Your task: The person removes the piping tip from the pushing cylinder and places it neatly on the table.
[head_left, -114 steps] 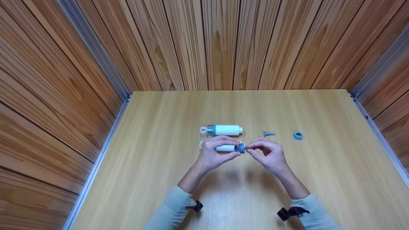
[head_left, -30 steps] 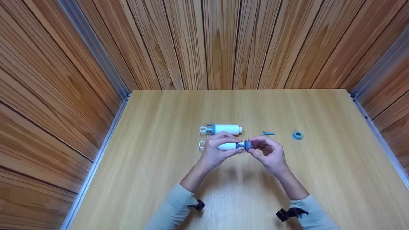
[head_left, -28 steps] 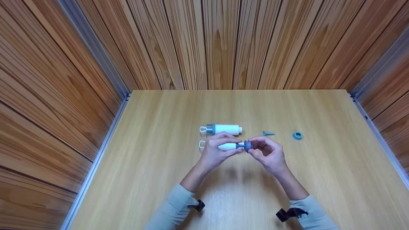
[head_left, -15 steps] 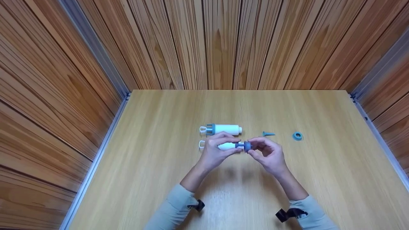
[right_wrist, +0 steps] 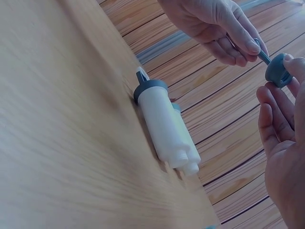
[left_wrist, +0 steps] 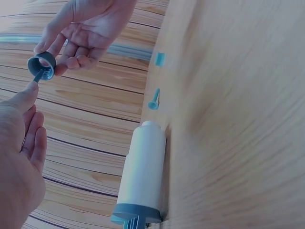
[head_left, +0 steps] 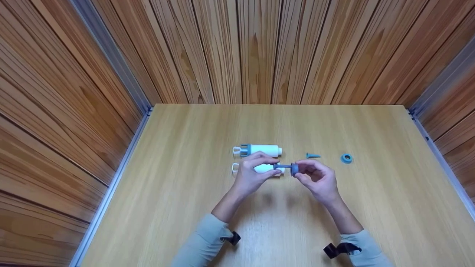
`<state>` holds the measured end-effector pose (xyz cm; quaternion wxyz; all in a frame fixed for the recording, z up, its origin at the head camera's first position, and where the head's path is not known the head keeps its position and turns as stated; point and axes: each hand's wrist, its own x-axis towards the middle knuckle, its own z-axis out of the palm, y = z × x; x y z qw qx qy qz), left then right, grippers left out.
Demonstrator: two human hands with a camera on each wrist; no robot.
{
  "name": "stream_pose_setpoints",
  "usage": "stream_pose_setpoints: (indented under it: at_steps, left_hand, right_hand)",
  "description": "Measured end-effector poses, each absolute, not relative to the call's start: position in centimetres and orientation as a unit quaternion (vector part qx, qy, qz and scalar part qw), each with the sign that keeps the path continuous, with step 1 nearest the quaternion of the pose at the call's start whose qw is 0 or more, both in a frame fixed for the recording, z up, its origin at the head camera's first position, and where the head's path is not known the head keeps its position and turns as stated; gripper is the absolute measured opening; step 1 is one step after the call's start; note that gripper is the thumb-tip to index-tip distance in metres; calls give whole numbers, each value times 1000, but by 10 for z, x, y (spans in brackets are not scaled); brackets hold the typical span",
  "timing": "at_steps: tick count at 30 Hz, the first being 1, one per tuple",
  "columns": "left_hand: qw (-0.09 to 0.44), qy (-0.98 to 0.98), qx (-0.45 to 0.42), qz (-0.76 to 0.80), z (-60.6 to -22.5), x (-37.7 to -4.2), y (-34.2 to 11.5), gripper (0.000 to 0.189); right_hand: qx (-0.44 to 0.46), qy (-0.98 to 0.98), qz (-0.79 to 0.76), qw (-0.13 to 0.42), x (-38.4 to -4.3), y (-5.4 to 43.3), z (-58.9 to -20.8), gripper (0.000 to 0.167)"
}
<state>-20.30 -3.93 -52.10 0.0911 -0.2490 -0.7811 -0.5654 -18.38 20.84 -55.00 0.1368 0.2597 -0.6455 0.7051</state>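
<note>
Between the thumb and fingers of my left hand (head_left: pixel 252 172) is the wider end of a slim blue-grey peg (head_left: pixel 284 166). My right hand (head_left: pixel 318 180) pinches a blue-grey ring cap (head_left: pixel 294 170) by its rim, just right of the peg. In the left wrist view the peg (left_wrist: pixel 38 76) reaches the cap's opening (left_wrist: pixel 42 66); whether it touches inside, I cannot tell. The right wrist view shows the peg (right_wrist: pixel 264 57) against the cap (right_wrist: pixel 276 71). Both hands are above the table, in front of a white syringe-like cylinder (head_left: pixel 263 168), partly hidden by my left hand.
Behind it lies a second white cylinder (head_left: pixel 265 150) with a blue collar and white loop handle. Further right on the wooden table (head_left: pixel 185 148) are a small blue tapered peg (head_left: pixel 313 155) and a blue ring cap (head_left: pixel 346 158). Wood-panelled walls (head_left: pixel 256 55) enclose the table.
The ring cap has moved right with my right hand, away from my left fingers, showing more of the peg between them. Earlier, my right fingers were at the peg's thin end.
</note>
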Motion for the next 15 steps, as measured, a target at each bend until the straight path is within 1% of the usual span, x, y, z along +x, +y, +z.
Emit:
stream_pose_setpoints:
  at_steps: [11, 15]
  left_hand:
    - [74, -794, -213, -565, -526, -207, -19, 28]
    - [76, -797, -203, -563, -530, -211, -11, 27]
  right_hand:
    - [249, -645, 708, 144, -184, 227, -556, 34]
    - [235, -657, 701, 149, -184, 237, -558, 34]
